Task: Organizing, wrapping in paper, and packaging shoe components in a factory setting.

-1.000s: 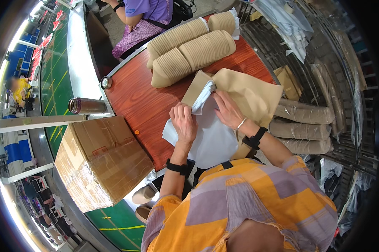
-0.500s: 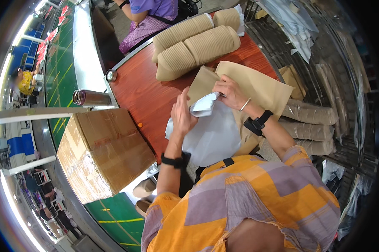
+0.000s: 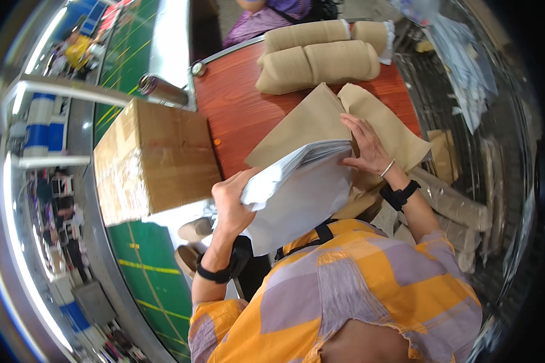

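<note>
White sheets fanned open between two hands

The white sheets (image 3: pixel 311 181) were bunched near their top edge half a second ago; now they spread in a wide arc, many layers showing along the upper edge, so the hold looks to have passed from a pinch in the middle to the two ends. The left hand (image 3: pixel 231 202) has moved out to the left end and grips it, fingers curled behind, thumb in front; the right hand (image 3: pixel 369 148) has loosened, its fingers spread and raised, thumb beside the right end; whether that thumb touches, I cannot tell. The sheets hang in front of the person's body, tilted, over the near side of the brown paper (image 3: pixel 302 130), which lies partly on the table.

The table (image 3: pixel 230 85) is red wood-grain; ribbed tan bundles (image 3: pixel 321 66) lie along its far side, and a small orange cap (image 3: pixel 217 142) sits near the left edge, by the carton (image 3: pixel 175 160); the carton is taped and shiny with film on one side. Beyond it, a flask (image 3: pixel 163 89) lies on its side, with a small round tin (image 3: pixel 198 68) near it; a green surface (image 3: pixel 151 260) with yellow lines runs along the left. On the right are wrapped packs (image 3: pixel 450 193) and hanging plastic (image 3: pixel 460 66); a co-worker in purple (image 3: pixel 293 7) sits past the far edge, another in yellow (image 3: pixel 77 51) is far off left.
</note>
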`<state>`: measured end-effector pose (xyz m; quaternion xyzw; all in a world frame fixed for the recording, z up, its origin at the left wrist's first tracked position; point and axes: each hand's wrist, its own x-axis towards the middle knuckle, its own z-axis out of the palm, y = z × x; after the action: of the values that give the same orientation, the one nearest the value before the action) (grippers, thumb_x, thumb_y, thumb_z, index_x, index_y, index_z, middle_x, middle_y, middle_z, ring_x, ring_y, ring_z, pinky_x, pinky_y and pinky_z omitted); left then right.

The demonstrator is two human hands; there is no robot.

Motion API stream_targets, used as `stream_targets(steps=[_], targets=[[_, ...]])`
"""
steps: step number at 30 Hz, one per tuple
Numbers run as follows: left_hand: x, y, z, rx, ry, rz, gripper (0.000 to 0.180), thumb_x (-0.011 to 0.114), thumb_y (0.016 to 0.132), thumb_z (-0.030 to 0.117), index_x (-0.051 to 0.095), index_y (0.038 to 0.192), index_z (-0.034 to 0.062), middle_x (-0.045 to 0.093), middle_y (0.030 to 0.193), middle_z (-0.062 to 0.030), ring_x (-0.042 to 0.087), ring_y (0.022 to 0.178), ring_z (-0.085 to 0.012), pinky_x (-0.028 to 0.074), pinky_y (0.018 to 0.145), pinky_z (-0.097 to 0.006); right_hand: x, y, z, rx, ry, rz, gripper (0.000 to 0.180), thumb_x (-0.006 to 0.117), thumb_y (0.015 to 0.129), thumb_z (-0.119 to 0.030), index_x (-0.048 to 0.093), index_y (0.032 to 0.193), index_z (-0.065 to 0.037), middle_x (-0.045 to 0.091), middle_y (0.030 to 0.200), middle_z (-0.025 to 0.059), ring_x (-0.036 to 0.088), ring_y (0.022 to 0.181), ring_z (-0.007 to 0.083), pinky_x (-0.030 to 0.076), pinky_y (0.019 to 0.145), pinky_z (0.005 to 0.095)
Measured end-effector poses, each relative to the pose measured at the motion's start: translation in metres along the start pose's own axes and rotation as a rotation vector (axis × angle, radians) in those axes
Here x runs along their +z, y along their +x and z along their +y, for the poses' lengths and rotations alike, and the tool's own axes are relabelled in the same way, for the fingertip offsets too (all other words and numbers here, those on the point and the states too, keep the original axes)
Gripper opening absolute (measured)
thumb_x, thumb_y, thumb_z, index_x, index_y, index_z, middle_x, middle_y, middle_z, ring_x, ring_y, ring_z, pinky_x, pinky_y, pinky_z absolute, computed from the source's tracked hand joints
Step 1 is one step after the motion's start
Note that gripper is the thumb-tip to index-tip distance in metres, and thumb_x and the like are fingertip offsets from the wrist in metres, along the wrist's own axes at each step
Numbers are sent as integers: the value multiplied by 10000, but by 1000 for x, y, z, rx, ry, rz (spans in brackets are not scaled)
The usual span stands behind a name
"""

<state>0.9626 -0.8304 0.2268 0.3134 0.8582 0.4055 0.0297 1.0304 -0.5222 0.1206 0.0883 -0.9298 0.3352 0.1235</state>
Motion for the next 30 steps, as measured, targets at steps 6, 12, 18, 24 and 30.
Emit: stream_targets(steps=[6, 12, 18, 24, 30], targets=[[-57, -81, 79, -214, 95, 206, 318, 688, 603, 16, 676, 920, -4, 670, 754, -98, 634, 658, -146, 477, 626, -237, 22, 50, -28, -317, 194, -23, 889, 826, 567, -311, 391, 1291, -32, 457, 1294, 146, 398, 1240, 330, 259, 1079, 458], [-108, -167, 112, -347, 253, 526, 294, 542, 620, -34, 660, 888, -56, 646, 709, -94, 583, 652, -84, 466, 621, -222, 75, 52, -8, -281, 126, -357, 913, 810, 600, -404, 379, 1308, -23, 454, 1297, 148, 389, 1256, 307, 262, 1079, 413], [-118, -202, 92, -532, -186, 891, 230, 680, 685, -16, 663, 911, -54, 664, 794, -76, 593, 710, -121, 476, 660, -241, 130, 25, -126, 199, 1431, -659, 778, 791, 692, -301, 394, 1293, -8, 476, 1256, 77, 439, 1180, 181, 353, 1001, 345], [-195, -236, -11, -714, -419, 868, 310, 725, 714, 64, 627, 970, -81, 657, 845, -111, 612, 714, -172, 493, 689, -289, 169, 29, -192, 426, 1292, -678, 406, 664, 834, -205, 528, 1164, -12, 600, 1052, 42, 554, 958, 135, 455, 857, 297], [-269, -237, -182, -808, -597, 598, 295, 698, 716, 49, 633, 974, -80, 657, 848, -118, 629, 700, -186, 504, 645, -290, 226, 30, -275, 194, 957, -420, 379, 573, 867, -137, 471, 1189, 35, 609, 1064, 122, 571, 946, 184, 443, 863, 315]])
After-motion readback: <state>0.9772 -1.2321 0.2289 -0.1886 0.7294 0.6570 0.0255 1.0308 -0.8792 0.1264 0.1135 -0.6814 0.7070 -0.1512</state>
